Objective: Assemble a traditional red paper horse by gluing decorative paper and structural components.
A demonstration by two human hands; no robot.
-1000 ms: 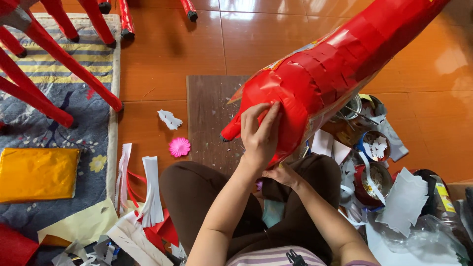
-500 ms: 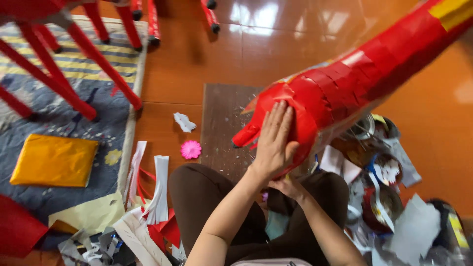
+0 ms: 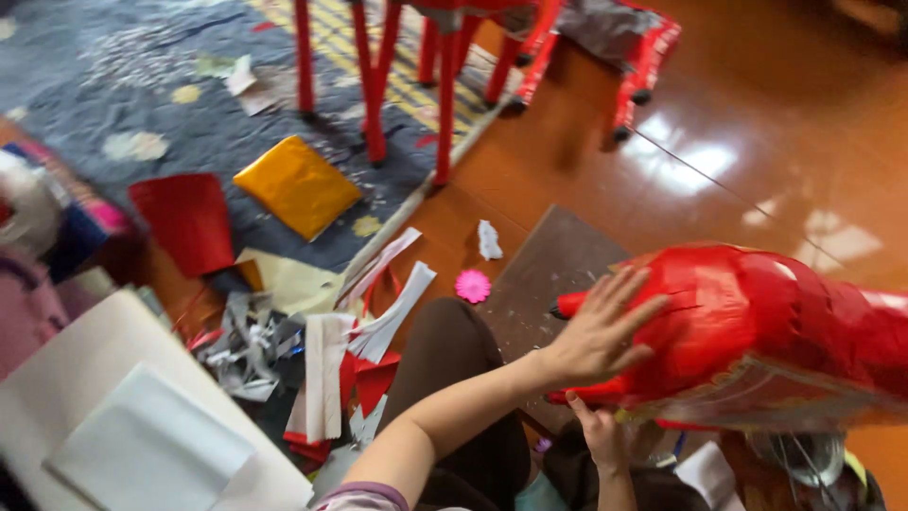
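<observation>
Left hand [image 3: 601, 331] lies flat, fingers spread, palm pressed on the near end of the red paper-covered figure [image 3: 757, 331]; it is not gripping, just laid against the surface. The figure runs from that hand off to its right and out of view, and its small red tip pokes out just past the fingertips on the far side. Right hand [image 3: 598, 431] sits directly below the left, under the figure's lower edge, fingers touching the underside; cannot tell whether they are curled or clamped there. Brown board [image 3: 539, 284] lies on the floor under the left hand and beyond it. Pink paper flower [image 3: 473, 286] sits just left of the left forearm, near the board's edge. White paper strips [image 3: 326, 378] and red scraps lie further left. Gold paper sheet [image 3: 296, 186] is well apart, far left on the rug.
</observation>
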